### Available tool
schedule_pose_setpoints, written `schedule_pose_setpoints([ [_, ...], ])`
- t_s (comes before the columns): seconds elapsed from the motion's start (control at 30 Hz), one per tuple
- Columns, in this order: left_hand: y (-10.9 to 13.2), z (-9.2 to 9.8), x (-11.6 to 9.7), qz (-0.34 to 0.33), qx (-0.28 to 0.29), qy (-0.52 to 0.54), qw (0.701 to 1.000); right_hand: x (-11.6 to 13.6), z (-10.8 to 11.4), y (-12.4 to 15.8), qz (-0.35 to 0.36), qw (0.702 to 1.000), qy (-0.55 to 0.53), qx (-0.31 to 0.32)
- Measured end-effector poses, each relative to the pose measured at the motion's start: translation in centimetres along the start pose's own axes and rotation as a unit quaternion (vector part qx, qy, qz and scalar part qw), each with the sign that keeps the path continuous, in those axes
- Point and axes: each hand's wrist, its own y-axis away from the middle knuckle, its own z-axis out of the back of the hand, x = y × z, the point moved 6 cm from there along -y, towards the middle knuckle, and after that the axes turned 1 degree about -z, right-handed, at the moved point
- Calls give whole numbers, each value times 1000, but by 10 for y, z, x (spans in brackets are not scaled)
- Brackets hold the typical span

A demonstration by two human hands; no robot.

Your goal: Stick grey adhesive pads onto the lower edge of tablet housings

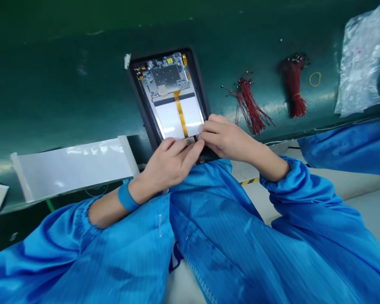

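Note:
An opened tablet (169, 113) lies in a black tray-like frame (139, 103) on the green bench. Its circuit board (166, 77) shows at the far end, and an orange flat cable (181, 114) runs down over the silvery battery area. My left hand (174, 162), with a blue band on the wrist, rests on the near edge, fingers bent together. From the other side my right hand (223, 137) meets it at the near right corner, its fingertips pinched close to the left ones. Whatever sits between the fingertips is hidden or too small to name.
Right of the tablet lie a loose bunch of dark red wires (251, 105) and a tied bundle of red wires (296, 90). Beyond them are a yellow rubber band (314, 79) and clear plastic bags (361, 63). A white sheet (76, 164) lies at the bench's left front edge.

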Motion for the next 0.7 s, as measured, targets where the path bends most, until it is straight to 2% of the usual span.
schedule_pose_setpoints([
  [0.1, -5, 6, 3, -5, 46, -1, 999, 0, 3, 1, -13, 999, -37, -21],
  [0.17, -11, 20, 26, 30, 25, 18, 999, 0, 3, 2, -16, 998, -54, -40],
  [0.23, -18, 39, 69, 119, -31, 27, 992, 1, 2, 3, -12, 996, -59, -63],
  [0.3, -24, 51, 120, 238, -63, 23, 969, 2, 2, 4, -6, 995, -61, -82],
  [0.37, -30, 49, 162, 332, -33, 16, 943, 2, 1, 5, -5, 993, -66, -94],
  [0.43, -36, 39, 187, 373, 20, -13, 928, 3, 1, 6, -7, 992, -74, -99],
  [0.53, -43, 25, 199, 382, 71, -53, 920, 3, 1, 7, -8, 991, -87, -99],
  [0.7, -44, 18, 198, 353, 76, -42, 932, 3, 1, 9, -8, 990, -97, -101],
])
